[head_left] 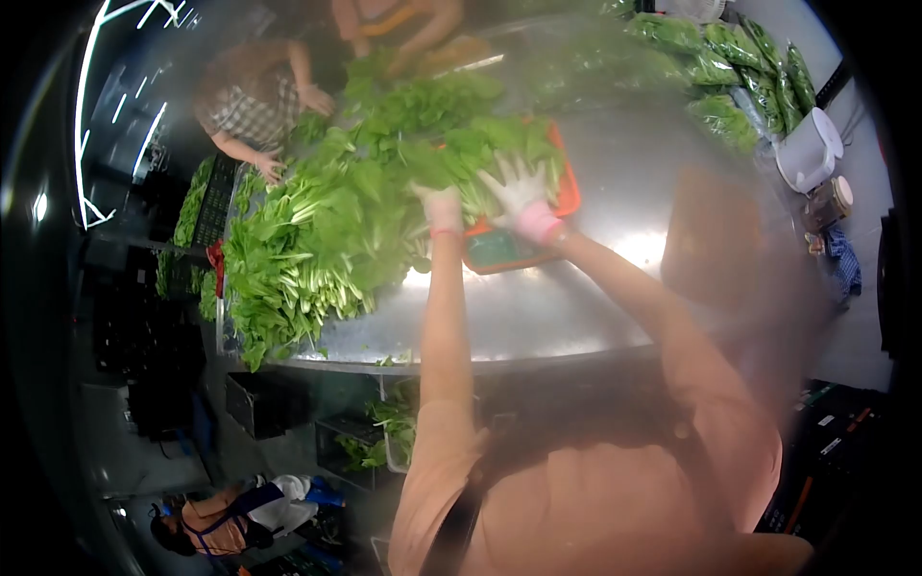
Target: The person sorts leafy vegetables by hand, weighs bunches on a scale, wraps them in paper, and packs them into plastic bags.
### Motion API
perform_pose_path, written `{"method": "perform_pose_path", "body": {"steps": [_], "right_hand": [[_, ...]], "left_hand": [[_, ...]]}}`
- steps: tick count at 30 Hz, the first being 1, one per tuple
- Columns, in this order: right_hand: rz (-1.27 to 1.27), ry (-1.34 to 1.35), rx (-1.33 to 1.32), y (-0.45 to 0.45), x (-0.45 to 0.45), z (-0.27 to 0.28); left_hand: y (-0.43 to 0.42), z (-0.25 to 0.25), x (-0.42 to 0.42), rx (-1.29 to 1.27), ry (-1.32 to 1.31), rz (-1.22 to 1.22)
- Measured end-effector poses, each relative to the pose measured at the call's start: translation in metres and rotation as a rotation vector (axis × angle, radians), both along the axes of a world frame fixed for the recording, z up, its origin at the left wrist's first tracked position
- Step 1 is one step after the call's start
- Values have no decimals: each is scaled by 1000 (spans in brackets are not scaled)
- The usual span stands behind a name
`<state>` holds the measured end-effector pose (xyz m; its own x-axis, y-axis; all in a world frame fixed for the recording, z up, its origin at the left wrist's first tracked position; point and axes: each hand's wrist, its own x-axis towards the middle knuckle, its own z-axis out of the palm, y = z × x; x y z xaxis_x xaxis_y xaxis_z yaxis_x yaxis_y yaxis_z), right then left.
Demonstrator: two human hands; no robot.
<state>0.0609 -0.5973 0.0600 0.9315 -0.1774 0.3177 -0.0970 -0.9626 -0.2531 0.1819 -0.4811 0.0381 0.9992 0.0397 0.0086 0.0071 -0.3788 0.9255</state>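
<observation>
A large heap of leafy greens with pale stems (331, 226) covers the left part of the metal table. At the heap's right side, my gloved left hand (442, 209) is closed on some leafy greens, its fingers partly hidden among the leaves. My gloved right hand (523, 200), with a pink cuff at the wrist, lies open with fingers spread on greens in an orange basket (570, 197). Those greens fill the far part of the basket; its green-tinted bottom shows at the near end.
Two co-workers stand across the table; one reaches a hand (269, 168) to the heap. Bagged greens (740, 72), a white container (810, 152) and a jar (828, 204) stand at the right. Dark crates (264, 403) sit below the table's edge (384, 367).
</observation>
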Motion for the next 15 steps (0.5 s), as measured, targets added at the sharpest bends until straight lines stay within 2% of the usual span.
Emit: {"method": "perform_pose_path", "body": {"steps": [1, 2, 4, 7, 8, 9, 11, 13, 15], "right_hand": [[-9, -6, 0, -1, 4, -7], [-85, -45, -18, -2, 11, -17], [-166, -108, -11, -3, 14, -23], [-34, -103, 39, -1, -3, -4], [-17, -218, 82, -6, -12, 0], [-18, -223, 80, -15, -15, -9], [-262, -509, 517, -33, -17, -24], [-417, -431, 880, -42, -15, -28], [-427, -365, 970, -38, -3, -28]], "left_hand": [[-5, -7, 7, 105, -33, 5], [-10, 5, 2, 104, -41, -6], [-14, 20, -11, 225, 86, 7], [-12, -4, -1, 176, -44, 36], [-10, -2, -2, 121, -11, 13], [-7, 0, -3, 66, 24, -9], [-6, 0, -6, -14, -61, -29], [-11, 7, -14, 12, -54, -19], [-21, 19, -23, 252, -28, -36]]}}
